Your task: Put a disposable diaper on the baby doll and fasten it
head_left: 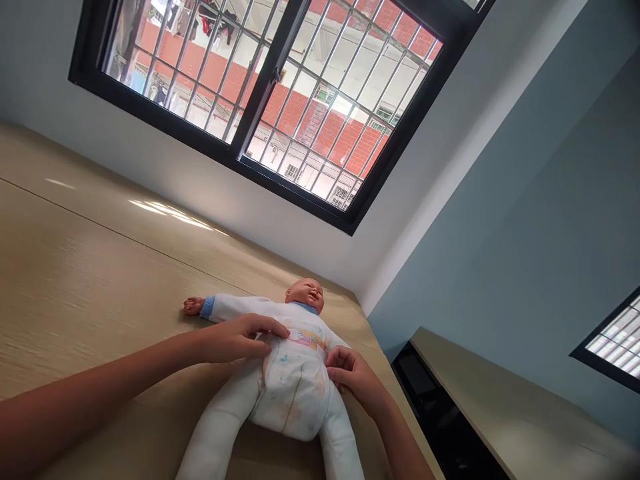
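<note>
A baby doll (pixel 305 293) lies on its back on the wooden table (pixel 90 267), dressed in a white outfit with blue cuffs and collar. Around its hips is a white printed diaper (pixel 295 393). My left hand (pixel 240 339) rests at the diaper's upper left side, thumb and fingers apart, with the fingertips on the doll's belly. At the diaper's upper right edge is my right hand (pixel 350 373), its fingers curled and pinched together against the side. What those fingers hold is too small to make out. The doll's legs point toward me.
Behind the table is a wall with a black-framed, barred window (pixel 240 143). To the right, past the table's edge, stands another wooden surface (pixel 500 407) with a dark space beneath it. A second window (pixel 617 340) shows at the far right.
</note>
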`<act>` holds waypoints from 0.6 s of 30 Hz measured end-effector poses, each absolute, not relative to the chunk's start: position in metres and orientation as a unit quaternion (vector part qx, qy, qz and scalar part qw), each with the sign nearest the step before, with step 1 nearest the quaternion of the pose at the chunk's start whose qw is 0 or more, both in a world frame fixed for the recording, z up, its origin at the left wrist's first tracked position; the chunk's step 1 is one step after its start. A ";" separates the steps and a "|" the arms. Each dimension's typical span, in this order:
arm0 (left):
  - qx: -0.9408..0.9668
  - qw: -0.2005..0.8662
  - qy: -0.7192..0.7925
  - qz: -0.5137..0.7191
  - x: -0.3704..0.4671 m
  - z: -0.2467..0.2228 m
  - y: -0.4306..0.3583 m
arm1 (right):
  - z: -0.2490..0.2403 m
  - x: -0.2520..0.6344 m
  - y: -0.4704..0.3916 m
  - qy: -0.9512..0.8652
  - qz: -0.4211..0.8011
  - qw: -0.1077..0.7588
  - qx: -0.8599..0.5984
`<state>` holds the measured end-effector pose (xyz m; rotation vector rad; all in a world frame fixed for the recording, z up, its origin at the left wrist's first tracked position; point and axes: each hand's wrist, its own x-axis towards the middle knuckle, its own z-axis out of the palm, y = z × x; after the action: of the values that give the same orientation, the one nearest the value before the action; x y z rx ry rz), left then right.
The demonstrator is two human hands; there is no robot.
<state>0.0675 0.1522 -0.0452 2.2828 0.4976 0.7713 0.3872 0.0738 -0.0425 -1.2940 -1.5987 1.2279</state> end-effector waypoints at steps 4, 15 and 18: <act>0.856 0.388 0.178 0.290 0.070 -0.047 0.152 | -0.048 0.379 0.077 -0.616 0.434 0.412 -0.512; 0.867 0.343 0.182 0.313 0.074 -0.039 0.138 | -0.051 0.362 0.080 -0.662 0.278 0.419 -0.556; 0.897 0.276 0.163 0.303 0.087 -0.032 0.132 | -0.051 0.353 0.080 -0.672 0.229 0.395 -0.583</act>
<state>0.0870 0.1322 -0.0324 2.4101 0.4387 0.8140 0.3525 0.0796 -0.0513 -1.4776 -1.7038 0.5808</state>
